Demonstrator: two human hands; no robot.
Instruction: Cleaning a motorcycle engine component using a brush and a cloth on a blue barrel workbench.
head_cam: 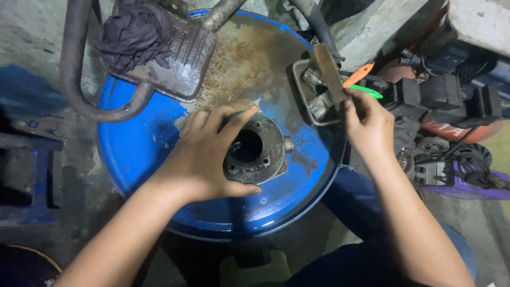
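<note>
Our left grip (204,154) around the metal flange (255,149) on the drum (133,154), our right grip (366,125) tight on the brush (326,79) over the tray (298,79).

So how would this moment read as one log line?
left hand: steadies metal flange part on blue drum | right hand: holds paintbrush over small tray

left hand (204,154) gripping metal flange (255,149), right hand (366,125) holding brush (325,79)
</note>
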